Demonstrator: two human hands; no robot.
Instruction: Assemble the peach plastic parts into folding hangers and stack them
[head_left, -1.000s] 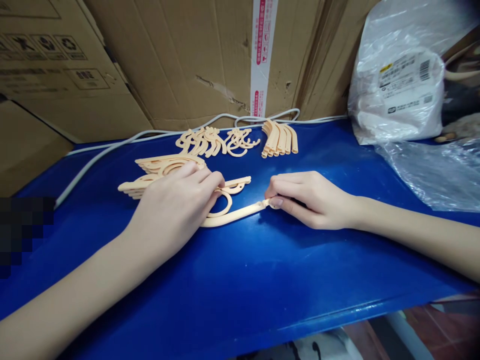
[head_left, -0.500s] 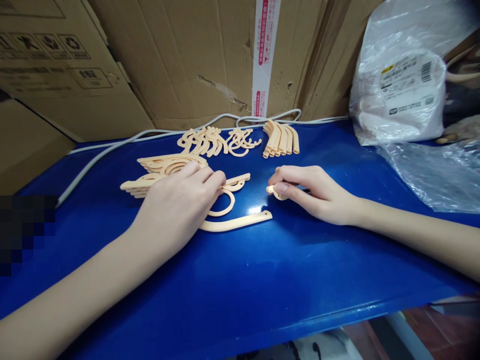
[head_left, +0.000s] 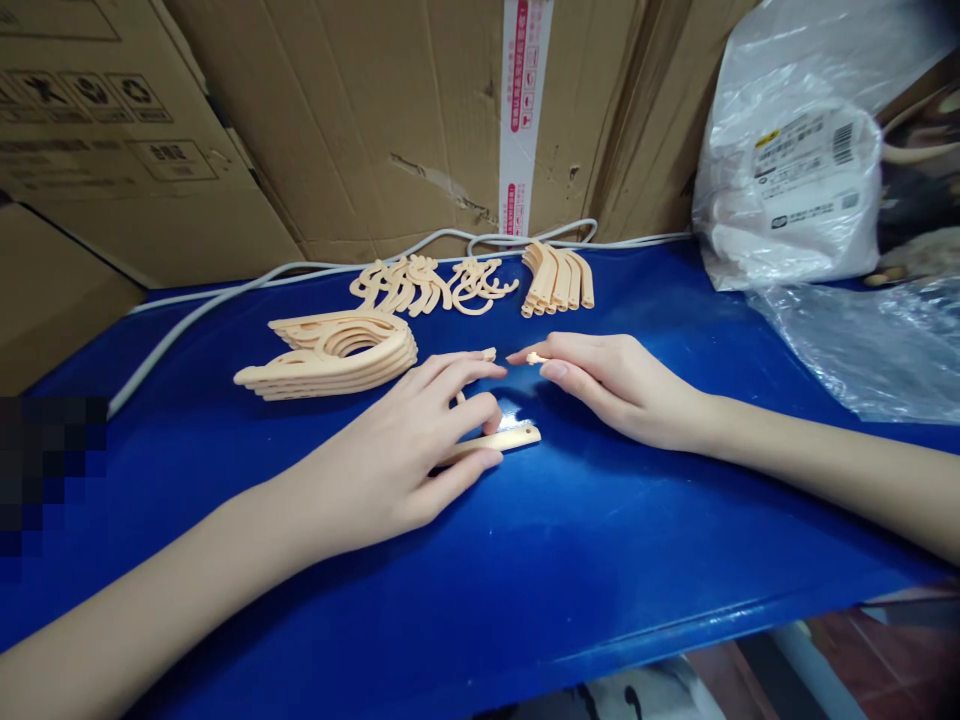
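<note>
My left hand lies over a peach plastic hanger piece on the blue table, fingers curled onto it and holding it down. My right hand pinches a small peach plastic bit between thumb and forefinger, just beyond the left fingertips. A stack of the same peach hanger pieces sits to the left of my left hand.
Near the back edge lie a pile of peach hooks and a bundle of curved peach strips. A white cable runs along cardboard boxes. Plastic bags stand at the right.
My right hand broke a small bit off the piece's end and lifted it toward the middle. My left hand slid right off the stack, dragging the piece along.
</note>
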